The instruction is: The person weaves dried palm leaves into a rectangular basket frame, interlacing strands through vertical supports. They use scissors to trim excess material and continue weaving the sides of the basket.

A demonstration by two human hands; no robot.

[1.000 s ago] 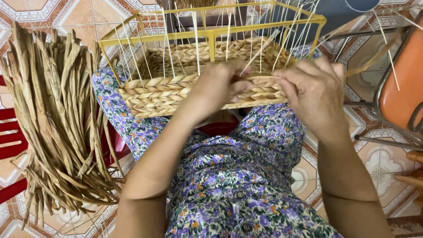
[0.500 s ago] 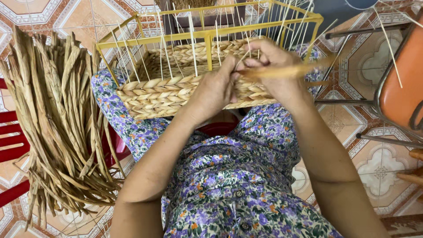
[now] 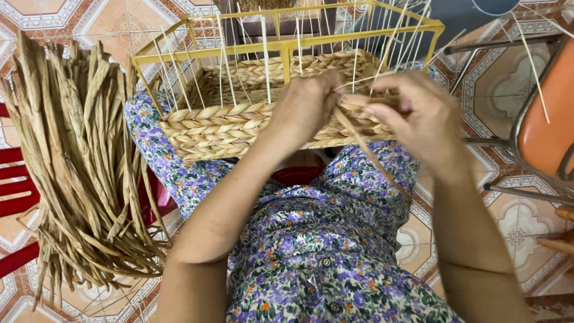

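A half-woven straw basket (image 3: 227,128) rests on my lap inside a yellow wire frame (image 3: 287,45) with thin white upright stakes. My left hand (image 3: 305,104) presses on the basket's near wall, fingers curled over the woven rim. My right hand (image 3: 412,113) is just to its right, pinching a long dried straw strand (image 3: 371,152) that slants down toward my knee. Both hands meet at the front right part of the weave.
A large bundle of dried straw strands (image 3: 78,173) lies on a red stool at my left. An orange chair with a metal frame (image 3: 544,125) stands at the right. Patterned floor tiles (image 3: 72,12) surround me.
My right hand has pulled the strand from lying level across the basket rim to slanting down toward my lap. My left hand has stayed on the basket wall.
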